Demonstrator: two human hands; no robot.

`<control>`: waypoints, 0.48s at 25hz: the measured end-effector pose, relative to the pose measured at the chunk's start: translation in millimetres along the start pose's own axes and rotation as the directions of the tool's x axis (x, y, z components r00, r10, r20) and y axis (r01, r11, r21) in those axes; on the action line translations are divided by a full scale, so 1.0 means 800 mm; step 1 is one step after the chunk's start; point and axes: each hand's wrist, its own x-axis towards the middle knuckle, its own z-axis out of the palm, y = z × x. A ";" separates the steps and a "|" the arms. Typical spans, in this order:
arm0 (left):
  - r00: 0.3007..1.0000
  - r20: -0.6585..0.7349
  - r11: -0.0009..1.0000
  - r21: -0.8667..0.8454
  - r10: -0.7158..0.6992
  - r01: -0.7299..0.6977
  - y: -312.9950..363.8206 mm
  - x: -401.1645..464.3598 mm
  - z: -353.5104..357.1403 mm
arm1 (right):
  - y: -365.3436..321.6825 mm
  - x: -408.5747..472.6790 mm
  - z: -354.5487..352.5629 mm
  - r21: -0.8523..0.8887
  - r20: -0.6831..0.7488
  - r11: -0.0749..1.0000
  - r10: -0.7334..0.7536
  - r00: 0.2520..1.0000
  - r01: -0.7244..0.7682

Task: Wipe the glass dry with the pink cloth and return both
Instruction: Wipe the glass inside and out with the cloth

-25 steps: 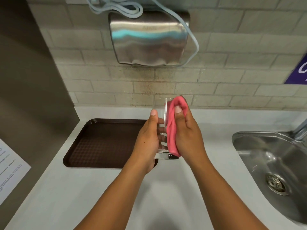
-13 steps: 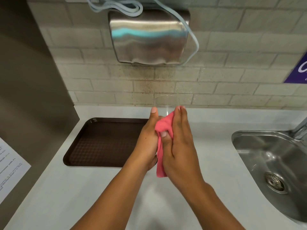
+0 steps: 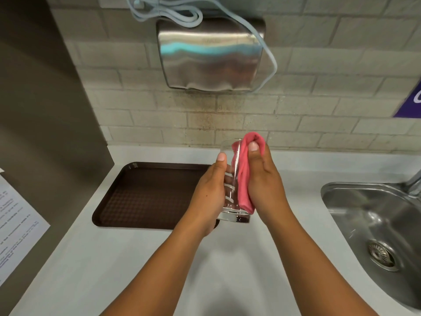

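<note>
A clear drinking glass [image 3: 230, 197] is held upright above the white counter, in front of the tiled wall. My left hand [image 3: 208, 197] grips its left side, thumb up near the rim. My right hand [image 3: 265, 185] presses the pink cloth [image 3: 245, 176] against the glass's right side, with cloth bunched over the rim under my thumb. The glass's thick base shows below both hands.
A dark brown tray [image 3: 145, 195] lies on the counter [image 3: 141, 270] to the left of my hands. A steel sink [image 3: 376, 229] with a drain sits at the right. A metal hand dryer [image 3: 211, 55] hangs on the wall above. A grey panel stands at the far left.
My right hand with the cloth slid down and around the front of the glass half a second ago, then came back up to the right side and the rim.
</note>
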 end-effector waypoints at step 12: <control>0.999 -0.017 0.976 -0.216 -0.034 0.030 0.007 0.020 -0.009 | 0.020 -0.087 0.014 0.180 0.096 0.983 0.011 0.995 -0.028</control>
